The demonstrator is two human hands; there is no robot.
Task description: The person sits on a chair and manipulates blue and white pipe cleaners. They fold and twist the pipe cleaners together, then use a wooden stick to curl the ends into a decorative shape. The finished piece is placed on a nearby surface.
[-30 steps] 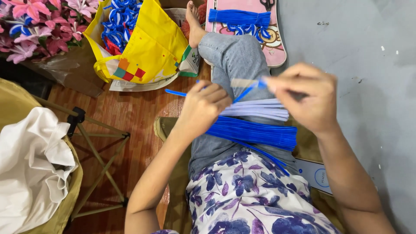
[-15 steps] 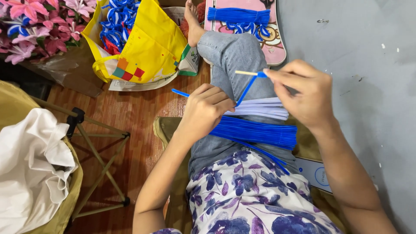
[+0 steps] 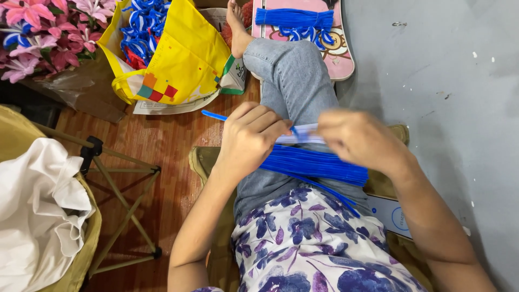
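Observation:
I sit with a bundle of blue pipe cleaners [image 3: 319, 165] and a paler bundle [image 3: 303, 134] lying across my lap on the jeans. My left hand [image 3: 251, 138] is closed over the bundles' left end, with one blue pipe cleaner [image 3: 215, 115] sticking out to the left of it. My right hand [image 3: 359, 138], blurred by motion, is closed over the bundles' right side; what its fingers pinch is hidden.
A yellow bag [image 3: 173, 54] with blue and white twisted pieces stands at the top left beside pink artificial flowers [image 3: 38, 32]. A pink board [image 3: 308, 32] carries more blue pipe cleaners. A wooden stand [image 3: 116, 200] and white cloth [image 3: 38, 216] sit on the left. A grey wall is on the right.
My right hand, which held a single blue pipe cleaner raised above the lap, has come down to the bundles. My left hand has slid slightly right and down.

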